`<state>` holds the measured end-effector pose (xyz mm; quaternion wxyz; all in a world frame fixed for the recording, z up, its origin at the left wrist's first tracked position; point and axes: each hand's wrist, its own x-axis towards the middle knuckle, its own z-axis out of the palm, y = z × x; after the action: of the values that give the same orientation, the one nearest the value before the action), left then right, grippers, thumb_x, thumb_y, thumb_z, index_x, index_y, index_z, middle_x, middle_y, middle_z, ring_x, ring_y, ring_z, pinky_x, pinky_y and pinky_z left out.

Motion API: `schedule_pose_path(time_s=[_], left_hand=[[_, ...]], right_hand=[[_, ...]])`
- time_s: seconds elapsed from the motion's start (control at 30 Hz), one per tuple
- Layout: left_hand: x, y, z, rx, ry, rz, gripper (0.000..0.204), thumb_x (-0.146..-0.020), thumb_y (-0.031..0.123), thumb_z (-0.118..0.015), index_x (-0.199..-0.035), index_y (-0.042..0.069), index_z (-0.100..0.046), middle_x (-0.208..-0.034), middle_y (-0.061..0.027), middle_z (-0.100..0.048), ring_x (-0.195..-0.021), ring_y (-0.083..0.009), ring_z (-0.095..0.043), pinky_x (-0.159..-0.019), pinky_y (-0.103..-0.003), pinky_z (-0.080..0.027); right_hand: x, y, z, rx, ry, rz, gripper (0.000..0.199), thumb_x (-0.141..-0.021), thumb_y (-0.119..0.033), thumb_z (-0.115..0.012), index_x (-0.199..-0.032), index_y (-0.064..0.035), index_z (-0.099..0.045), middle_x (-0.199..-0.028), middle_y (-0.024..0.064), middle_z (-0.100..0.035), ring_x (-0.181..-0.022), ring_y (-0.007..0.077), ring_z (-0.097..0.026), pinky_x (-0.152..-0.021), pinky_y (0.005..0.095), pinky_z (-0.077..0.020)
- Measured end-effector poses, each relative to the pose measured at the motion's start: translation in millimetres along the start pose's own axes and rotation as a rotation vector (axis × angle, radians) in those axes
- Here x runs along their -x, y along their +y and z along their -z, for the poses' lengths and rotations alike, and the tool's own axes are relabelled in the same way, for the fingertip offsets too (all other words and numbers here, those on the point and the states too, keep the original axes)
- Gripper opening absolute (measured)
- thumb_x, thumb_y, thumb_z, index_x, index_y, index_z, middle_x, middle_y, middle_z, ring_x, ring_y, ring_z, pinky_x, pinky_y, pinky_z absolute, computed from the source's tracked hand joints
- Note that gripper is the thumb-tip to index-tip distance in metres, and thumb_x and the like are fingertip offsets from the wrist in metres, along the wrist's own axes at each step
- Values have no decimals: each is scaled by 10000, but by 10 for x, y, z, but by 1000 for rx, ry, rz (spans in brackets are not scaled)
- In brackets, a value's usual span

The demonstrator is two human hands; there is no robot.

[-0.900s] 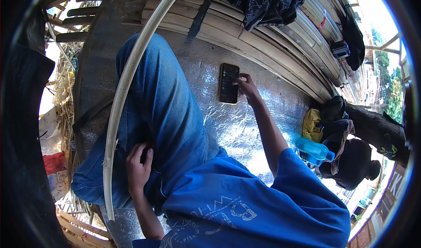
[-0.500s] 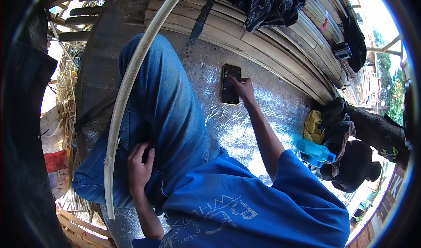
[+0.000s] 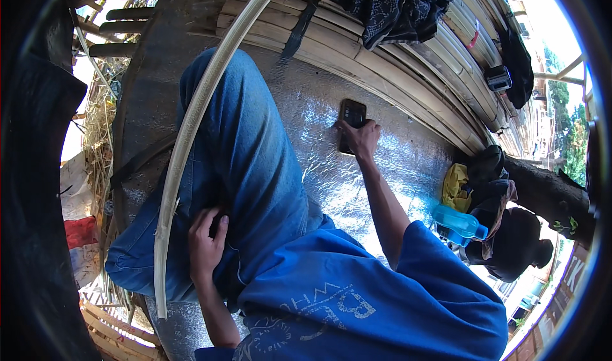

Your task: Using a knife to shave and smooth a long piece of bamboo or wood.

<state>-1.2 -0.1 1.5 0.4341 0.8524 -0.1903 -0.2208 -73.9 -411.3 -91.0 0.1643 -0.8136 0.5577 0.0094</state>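
Observation:
On the silvery foil mat (image 3: 331,176) lies a dark smartphone (image 3: 354,111), its screen partly covered. My right hand (image 3: 362,138) comes down over the phone's lower half, thumb at the left side and bent fingers at the right, closed on it. My left hand (image 3: 205,249) rests in my lap against the blue jeans (image 3: 255,150). Its thumb and fingers are bent but apart, with a dark gap between them; the fingertips are partly hidden. A long pale curved strip (image 3: 191,125), like split bamboo, stands across my left leg, left of that hand.
Bamboo slats (image 3: 382,67) run along the far side, with a dark patterned cloth (image 3: 408,7) and a small black camera-like box (image 3: 498,78) on them. To the right sit a translucent blue bottle (image 3: 458,224), a yellow cloth (image 3: 455,187) and a black cap (image 3: 516,243).
My right hand has gone from touching the screen with a finger to gripping the phone's lower half. The phone has shifted slightly right. My left hand stays in my lap.

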Motion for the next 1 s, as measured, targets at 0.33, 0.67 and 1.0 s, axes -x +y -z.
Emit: schedule_pose_path(time_s=[0.33,0.67,1.0], left_hand=[[67,-2,81,27,44,-8,201,-885,158,-618,-1018,9,-637,-971,-157,-647,-912,-327,-629,-776,-385,-503],[551,267,732,64,551,-164,170,-803,43,-678,-972,31,-666,-904,-96,-662,-846,-256,-637,-755,-333,-498],[309,-74,584,-285,628,-23,305,-796,167,-713,-1071,77,-617,-979,-45,-636,-857,-227,-635,-781,-359,-494]], right_hand=[[-638,796,-19,-55,-302,-118,940,-572,-589,-786,-1207,44,-505,-1174,247,-512,-1106,365,-532,-889,498,-455],[650,-1533,585,-381,110,748,427,-881,-158,-643,-1262,-45,-489,-1203,175,-476,-1085,305,-543,-907,435,-466],[2336,-3987,-7,270,-629,1893,484,-773,-229,-737,-1159,2,-558,-1124,197,-602,-1063,315,-594,-907,392,-476]])
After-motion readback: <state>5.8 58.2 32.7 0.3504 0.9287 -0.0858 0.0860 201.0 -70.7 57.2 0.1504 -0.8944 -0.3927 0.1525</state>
